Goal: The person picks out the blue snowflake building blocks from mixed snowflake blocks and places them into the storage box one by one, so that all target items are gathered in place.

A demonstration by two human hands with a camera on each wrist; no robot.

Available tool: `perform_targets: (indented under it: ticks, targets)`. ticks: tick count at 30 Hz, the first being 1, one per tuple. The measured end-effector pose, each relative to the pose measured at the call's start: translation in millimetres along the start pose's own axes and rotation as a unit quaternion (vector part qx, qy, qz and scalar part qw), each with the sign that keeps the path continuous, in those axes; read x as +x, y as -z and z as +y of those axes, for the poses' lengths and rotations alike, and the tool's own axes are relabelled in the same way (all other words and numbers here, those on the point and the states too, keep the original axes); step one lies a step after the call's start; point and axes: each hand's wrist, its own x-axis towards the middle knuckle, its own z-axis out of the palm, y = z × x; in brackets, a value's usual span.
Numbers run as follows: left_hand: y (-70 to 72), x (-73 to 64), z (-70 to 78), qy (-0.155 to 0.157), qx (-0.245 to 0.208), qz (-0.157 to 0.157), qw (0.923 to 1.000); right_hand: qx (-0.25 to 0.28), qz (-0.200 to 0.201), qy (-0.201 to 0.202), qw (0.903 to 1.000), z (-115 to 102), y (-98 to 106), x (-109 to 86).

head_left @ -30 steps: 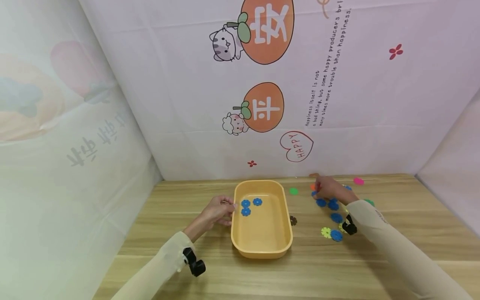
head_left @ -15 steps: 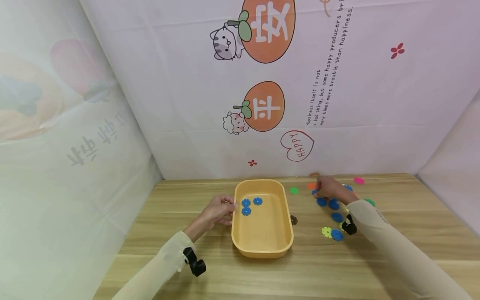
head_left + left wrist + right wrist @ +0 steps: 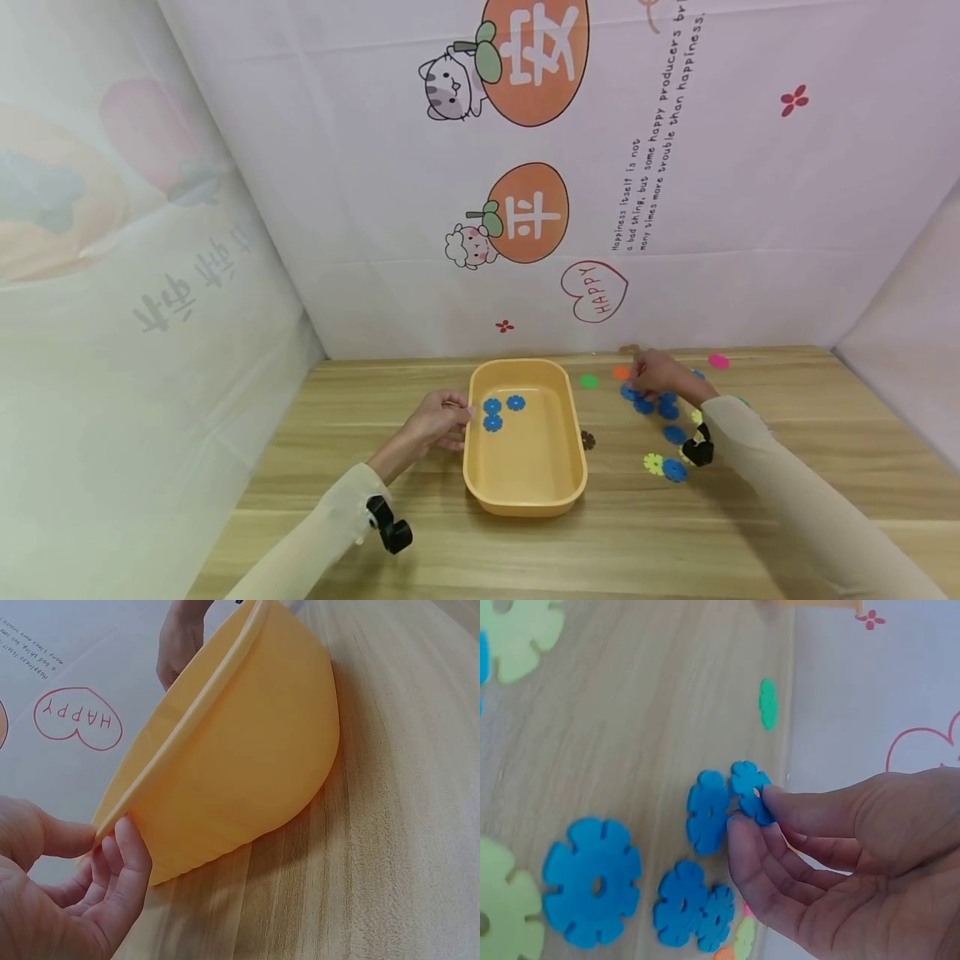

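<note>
Since half a second ago, your right hand has shifted slightly to your right among the scattered discs, while your left hand and the yellow tray look unmoved. In the right wrist view, your right thumb and index finger are close together and appear to pinch the edge of a small blue disc, flower-shaped with a notched rim and a hole in the middle; whether it is fully off the wooden table you cannot tell. A second blue disc lies just beside it, with more blue ones nearby. Your left thumb and fingers grip the tray's left rim, thumb on the inner side, fingers curled against the outer wall, and three blue pieces lie inside towards the far end. The disc looks like thin plastic, so expect it to be light, stiff and hard to damage, but smooth enough to skid if you press it flat; take it at the rim, thumb and index on opposite faces, the notches helping your hold. The tray looks light and fairly stiff too, so keep your rim grip gentle, as a firm pull could slide or tip it
</note>
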Motion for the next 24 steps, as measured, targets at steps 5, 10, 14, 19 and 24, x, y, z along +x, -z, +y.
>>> perform_targets:
  ticks: [5, 10, 14, 19, 24]
  targets:
    - [-1.1, -0.1, -0.5, -0.003, -0.005, -0.007, 1.0, 0.021, 0.0, 0.031, 0.9993, -12, 3, -4.1]
    - [-2.0, 0.7, -0.5, -0.004, -0.007, -0.007, 0.9999, 0.079, 0.015, 0.08, 0.9935, -33, 3, -3.3]
    - [-2.6, 0.5, -0.9, -0.002, -0.011, -0.008, 0.9999, 0.131, 0.041, 0.116, 0.9837, -54, -3, 0.5]
    - [-2.3, 0.0, 0.0, -0.005, -0.01, -0.006, 0.9999, 0.149, 0.035, 0.122, 0.9806, -83, -11, 1.1]
    - [-0.5, -0.6, 0.2, -0.001, -0.005, 0.0, 1.0, 0.149, 0.013, 0.12, 0.9814, -112, -17, -0.4]
